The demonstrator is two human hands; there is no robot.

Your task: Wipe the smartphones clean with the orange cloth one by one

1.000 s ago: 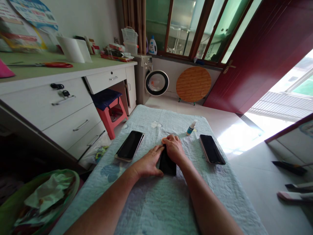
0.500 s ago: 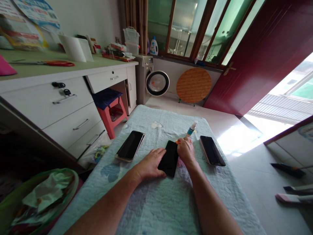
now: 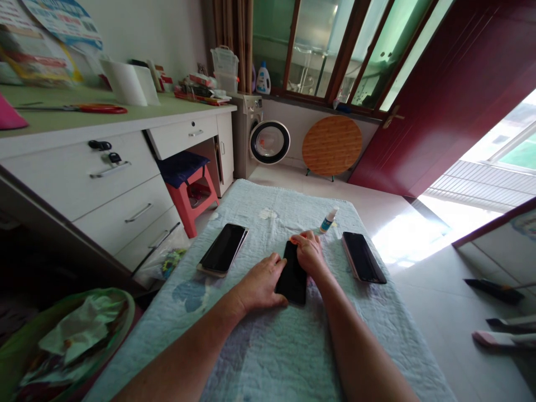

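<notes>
1. Since the earlier frame, we note the right hand (image 3: 310,252) has shifted inward from beside the phone's upper right corner and now lies over it. It has brought the orange pad (image 3: 295,239) with it, toward eleven o'clock. We also find the middle smartphone (image 3: 292,276) nudged slightly toward three o'clock.

2. We locate the middle smartphone flat on the quilted cover (image 3: 268,357), dark glass up, between the hands. It serves as our clock centre, with twelve farthest from the person.

3. Right hand: we observe the fingers bunched, pinching the orange pad against the phone's top end. Its material is too small to identify.

4. Left hand (image 3: 262,282): we find it at nine o'clock, fingers close together along the phone's left edge, thumb spread apart at the near left corner. We judge it to be steadying the phone.

5. We record the spray bottle (image 3: 329,220) upright at one o'clock, held by neither hand. We cannot tell whether it has been used.

6. Progress: we judge the rubbing of the middle smartphone to be under way and unfinished, the pad being at its top edge.

7. Outstanding: neither hand touches the left-hand smartphone (image 3: 224,249), between nine and ten o'clock, or the right-hand smartphone (image 3: 363,258), near three. Whether either has been rubbed, we cannot establish.
</notes>
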